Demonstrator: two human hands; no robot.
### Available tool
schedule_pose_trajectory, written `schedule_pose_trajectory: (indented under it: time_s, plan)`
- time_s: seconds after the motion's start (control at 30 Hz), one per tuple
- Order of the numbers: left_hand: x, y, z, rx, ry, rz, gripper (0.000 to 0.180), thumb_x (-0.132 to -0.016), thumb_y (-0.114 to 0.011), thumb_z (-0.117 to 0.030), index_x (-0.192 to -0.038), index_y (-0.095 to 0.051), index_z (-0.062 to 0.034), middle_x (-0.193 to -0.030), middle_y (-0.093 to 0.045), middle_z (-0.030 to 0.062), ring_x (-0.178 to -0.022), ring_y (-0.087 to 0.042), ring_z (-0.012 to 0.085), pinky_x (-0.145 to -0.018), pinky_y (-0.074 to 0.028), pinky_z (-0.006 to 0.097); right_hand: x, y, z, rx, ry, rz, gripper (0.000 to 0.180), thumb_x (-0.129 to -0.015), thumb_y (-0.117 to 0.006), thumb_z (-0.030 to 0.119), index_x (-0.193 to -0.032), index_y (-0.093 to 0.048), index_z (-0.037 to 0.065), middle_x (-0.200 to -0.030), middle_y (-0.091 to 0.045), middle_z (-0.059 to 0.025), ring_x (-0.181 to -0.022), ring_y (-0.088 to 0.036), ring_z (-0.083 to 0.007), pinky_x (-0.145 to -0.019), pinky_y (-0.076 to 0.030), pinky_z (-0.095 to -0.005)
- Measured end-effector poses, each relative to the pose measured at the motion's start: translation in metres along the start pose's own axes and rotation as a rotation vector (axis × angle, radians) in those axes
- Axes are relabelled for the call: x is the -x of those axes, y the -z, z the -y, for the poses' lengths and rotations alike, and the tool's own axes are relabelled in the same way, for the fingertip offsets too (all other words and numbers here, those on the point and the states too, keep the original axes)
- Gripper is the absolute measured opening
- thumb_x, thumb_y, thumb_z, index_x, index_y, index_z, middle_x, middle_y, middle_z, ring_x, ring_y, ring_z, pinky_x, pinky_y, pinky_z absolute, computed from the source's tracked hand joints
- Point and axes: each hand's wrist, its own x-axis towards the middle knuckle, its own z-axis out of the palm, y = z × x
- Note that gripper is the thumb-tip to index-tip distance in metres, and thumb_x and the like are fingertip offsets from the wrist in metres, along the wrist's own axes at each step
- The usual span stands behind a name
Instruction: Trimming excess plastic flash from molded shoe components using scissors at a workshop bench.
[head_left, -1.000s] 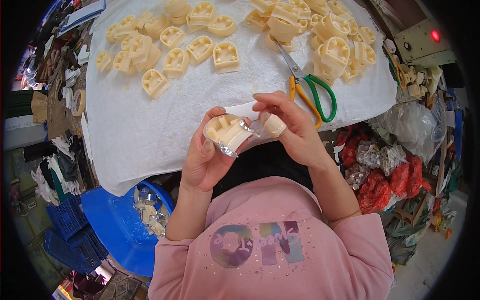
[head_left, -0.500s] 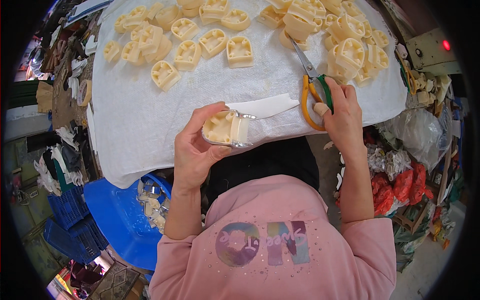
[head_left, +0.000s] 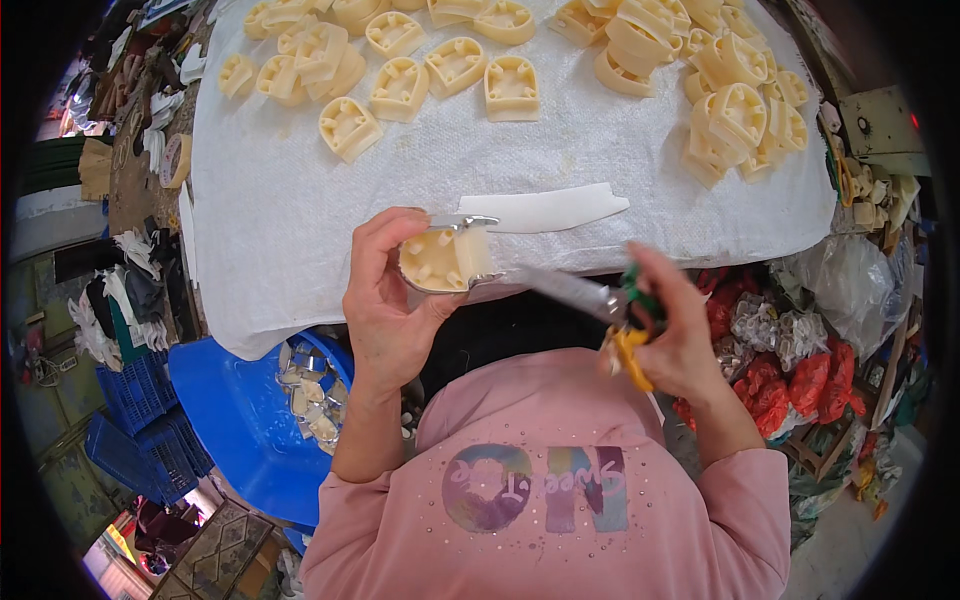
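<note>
My left hand [head_left: 390, 300] is closed round a cream plastic heel-shaped piece [head_left: 438, 262], thumb below and fingers above. A shiny silver strip [head_left: 463, 221] wraps its curved side, with ends sticking out past the flat side. Small pegs show inside the hollow piece. My right hand [head_left: 665, 330] grips scissors [head_left: 590, 296] with one green and one orange handle. Their blades point left toward the piece, a short gap away from it; motion blurs the hand and scissors. A white strip [head_left: 545, 210] lies on the cloth just beyond the piece.
White woven cloth [head_left: 270, 220] covers the table. Loose cream pieces [head_left: 400, 90] lie at its far left, and a heap of them [head_left: 735, 120] at far right. A blue basin [head_left: 235, 430] with silver-wrapped pieces stands lower left. Red plastic bags [head_left: 800, 375] lie at right.
My right hand has lifted the scissors off the cloth and swung them down, the blades turning left toward the held piece. The left hand has tilted the piece slightly. The whole view has shifted a little.
</note>
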Motion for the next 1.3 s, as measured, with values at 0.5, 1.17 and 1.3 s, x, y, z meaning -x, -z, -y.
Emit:
schedule_pose_trajectory:
  time_s: [0.5,1.17,1.3]
  plan:
    - [0.006,-0.014,-0.005,-0.202,-0.212,-0.112,0.058,-0.061,-0.079,0.005,-0.110,-0.049,-0.0016,-0.113,-0.050,0.0136,-0.109,-0.052,0.0254,-0.092,-0.045,0.035,-0.008,-0.012,0.000,-0.068,-0.048,0.539,0.050,-0.082,-0.059,0.027,-0.123,-0.045,0.000,-0.109,-0.058,-0.0219,-0.097,-0.056,-0.0413,-0.079,-0.046,-0.0430]
    - [0.011,-0.020,-0.002,-0.145,-0.178,-0.147,0.059,-0.061,-0.081,0.002,-0.110,-0.049,-0.0018,-0.113,-0.051,0.0135,-0.107,-0.053,0.0242,-0.092,-0.044,0.034,-0.012,-0.013,0.010,-0.172,-0.150,0.555,0.037,-0.080,-0.059,0.013,-0.113,-0.049,0.001,-0.090,-0.062,-0.0205,-0.082,-0.060,-0.0413,-0.068,-0.048,-0.0423]
    - [0.008,-0.015,-0.006,-0.047,-0.044,-0.180,0.060,-0.062,-0.081,0.000,-0.113,-0.048,-0.0003,-0.116,-0.051,0.0132,-0.107,-0.052,0.0219,-0.093,-0.043,0.033,-0.005,-0.012,-0.004,-0.116,0.008,0.413,0.040,-0.081,-0.061,0.019,-0.117,-0.050,0.004,-0.091,-0.060,-0.0187,-0.083,-0.060,-0.0380,-0.068,-0.047,-0.0406]
